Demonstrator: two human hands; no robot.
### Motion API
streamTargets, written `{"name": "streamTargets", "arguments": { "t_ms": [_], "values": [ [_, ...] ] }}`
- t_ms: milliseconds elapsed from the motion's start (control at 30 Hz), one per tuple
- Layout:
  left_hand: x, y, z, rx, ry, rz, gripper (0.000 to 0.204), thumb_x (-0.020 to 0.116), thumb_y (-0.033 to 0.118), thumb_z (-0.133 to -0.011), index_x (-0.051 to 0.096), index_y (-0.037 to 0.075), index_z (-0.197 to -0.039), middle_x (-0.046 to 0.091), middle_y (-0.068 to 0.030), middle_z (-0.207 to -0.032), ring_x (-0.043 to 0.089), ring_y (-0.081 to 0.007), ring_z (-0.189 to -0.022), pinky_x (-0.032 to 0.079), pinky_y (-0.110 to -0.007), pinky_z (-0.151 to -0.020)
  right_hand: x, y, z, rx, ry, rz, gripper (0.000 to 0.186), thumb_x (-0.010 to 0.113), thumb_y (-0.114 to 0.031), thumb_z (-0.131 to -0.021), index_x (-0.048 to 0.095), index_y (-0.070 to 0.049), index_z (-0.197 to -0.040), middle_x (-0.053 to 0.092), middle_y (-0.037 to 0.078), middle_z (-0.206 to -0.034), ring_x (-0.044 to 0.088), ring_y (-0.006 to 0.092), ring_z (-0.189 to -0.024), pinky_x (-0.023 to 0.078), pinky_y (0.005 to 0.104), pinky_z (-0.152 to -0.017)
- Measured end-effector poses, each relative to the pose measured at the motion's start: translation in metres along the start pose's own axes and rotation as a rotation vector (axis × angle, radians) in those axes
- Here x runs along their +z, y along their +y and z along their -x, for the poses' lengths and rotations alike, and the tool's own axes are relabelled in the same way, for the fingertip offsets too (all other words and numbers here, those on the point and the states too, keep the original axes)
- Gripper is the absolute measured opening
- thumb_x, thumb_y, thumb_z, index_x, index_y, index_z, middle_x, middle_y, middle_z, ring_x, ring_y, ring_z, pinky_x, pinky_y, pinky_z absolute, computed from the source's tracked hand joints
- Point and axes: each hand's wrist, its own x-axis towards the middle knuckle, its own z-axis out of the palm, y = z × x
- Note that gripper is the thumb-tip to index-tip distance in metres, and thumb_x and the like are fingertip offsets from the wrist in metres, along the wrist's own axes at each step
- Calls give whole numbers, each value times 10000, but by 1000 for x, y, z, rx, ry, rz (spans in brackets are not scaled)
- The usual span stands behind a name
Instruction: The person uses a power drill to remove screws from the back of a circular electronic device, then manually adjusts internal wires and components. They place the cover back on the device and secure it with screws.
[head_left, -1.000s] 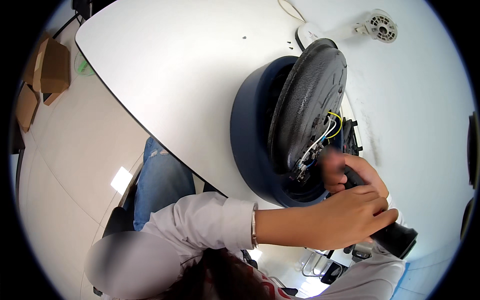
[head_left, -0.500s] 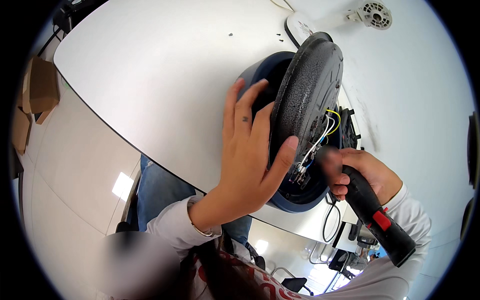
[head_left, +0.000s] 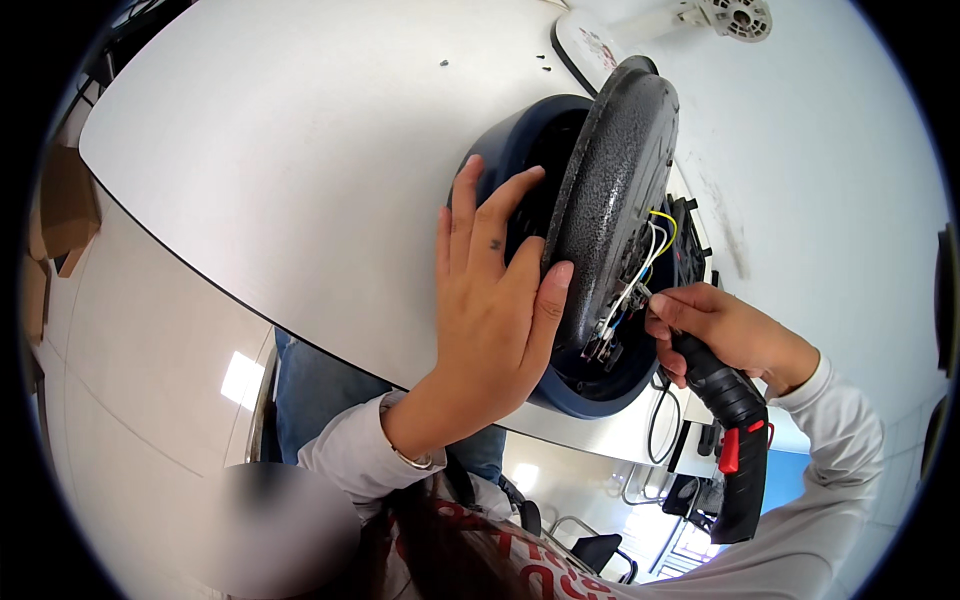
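A black speckled round pan [head_left: 610, 190] stands tipped on its side in a dark blue round housing [head_left: 590, 405]. White, yellow and blue wires [head_left: 640, 275] run across its underside to metal terminals. My left hand [head_left: 485, 300] is spread, its thumb against the pan's rim and its fingers over the housing's left edge. In my right hand [head_left: 725, 330] is a black cordless screwdriver [head_left: 725, 400] with a red switch, its handle hanging downward. That hand's thumb and forefinger are pinched close to the terminals; whether they hold a small part there is hidden.
Small dark screws [head_left: 543, 63] lie on the white table [head_left: 280, 150] beyond the housing. A white plastic part with a slotted round end [head_left: 740, 18] is at the far right. Black slotted parts [head_left: 690, 240] sit beside the housing. Cardboard boxes [head_left: 68, 205] stand at the left.
The screwdriver's handle has swung from slanting to the lower right to hanging nearly straight down. My right fingertips have moved slightly up toward the wires. My left hand has shifted slightly left.
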Motion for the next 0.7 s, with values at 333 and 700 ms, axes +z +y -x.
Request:
{"name": "streamTargets", "arguments": {
  "t_ms": [333,700],
  "values": [
    [-3,-1,-3,21,-16,-8,272,498,185,-905,543,-57,-789,378,-249,-1375,247,-520,-1306,233,-627,-983,3,-6,2,-22,59,154,345,375,-275,-1009,470,-43,-771,518,38,-585,523,124,-526,427,263,-530],
    [-6,-1,-3,26,-45,-13,249,515,181,-892,542,-48,-797,323,-267,-1411,237,-532,-1305,219,-650,-983,8,-8,3,-142,182,547,365,354,-211,-1009,443,-11,-718,511,45,-563,530,132,-508,439,287,-540]
  ]
}}
